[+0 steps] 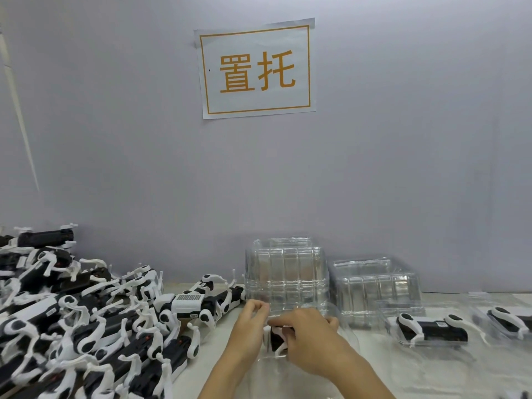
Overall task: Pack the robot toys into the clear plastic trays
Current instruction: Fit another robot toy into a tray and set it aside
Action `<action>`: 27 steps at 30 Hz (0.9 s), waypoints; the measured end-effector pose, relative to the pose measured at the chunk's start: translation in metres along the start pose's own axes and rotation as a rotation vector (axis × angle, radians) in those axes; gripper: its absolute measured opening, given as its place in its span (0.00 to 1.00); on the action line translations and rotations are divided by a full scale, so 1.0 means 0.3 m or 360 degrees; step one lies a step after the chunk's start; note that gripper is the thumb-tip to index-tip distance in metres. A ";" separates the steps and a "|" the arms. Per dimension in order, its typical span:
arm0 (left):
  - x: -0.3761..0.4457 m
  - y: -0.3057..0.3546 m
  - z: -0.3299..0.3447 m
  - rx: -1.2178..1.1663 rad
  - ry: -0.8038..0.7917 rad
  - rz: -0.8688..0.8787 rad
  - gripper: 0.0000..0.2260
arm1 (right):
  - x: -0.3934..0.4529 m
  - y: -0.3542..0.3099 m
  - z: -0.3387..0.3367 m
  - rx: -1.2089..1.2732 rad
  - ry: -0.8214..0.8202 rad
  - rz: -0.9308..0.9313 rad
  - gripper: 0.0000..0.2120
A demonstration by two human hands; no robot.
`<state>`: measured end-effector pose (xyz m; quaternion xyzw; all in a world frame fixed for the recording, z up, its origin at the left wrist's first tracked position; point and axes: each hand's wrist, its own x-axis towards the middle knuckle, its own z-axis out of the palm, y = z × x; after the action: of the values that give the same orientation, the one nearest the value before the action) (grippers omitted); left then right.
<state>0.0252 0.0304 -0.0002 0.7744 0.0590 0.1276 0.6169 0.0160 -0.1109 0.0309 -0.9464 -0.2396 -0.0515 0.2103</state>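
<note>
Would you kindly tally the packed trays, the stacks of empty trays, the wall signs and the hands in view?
Packed trays on the right: 2, one in full view and one cut by the frame edge
Stacks of empty clear trays: 2, tall and low
Wall signs: 1
Hands: 2, left and right
Total: 7

One view only, worn on my head, facing forward and slightly down at the wall sign [254,68], 12 o'clock. Table [431,370] close below; my hands at 6 o'clock, near the lens. No second view, nothing shared.
</note>
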 end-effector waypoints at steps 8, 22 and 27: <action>0.001 -0.008 -0.003 0.0049 -0.0017 0.0011 0.06 | 0.009 0.043 -0.014 0.0269 0.0001 0.0066 0.18; 0.012 -0.026 -0.001 0.0164 -0.0049 0.0064 0.05 | 0.009 0.143 -0.039 -0.0086 0.0414 0.0382 0.07; 0.010 -0.026 -0.003 0.0176 -0.0030 0.0051 0.06 | 0.006 0.136 -0.053 -0.0145 0.0332 0.0341 0.07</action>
<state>0.0285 0.0338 -0.0071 0.8093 0.0477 0.1269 0.5715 0.0371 -0.1491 0.0305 -0.9646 -0.1117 -0.1377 0.1952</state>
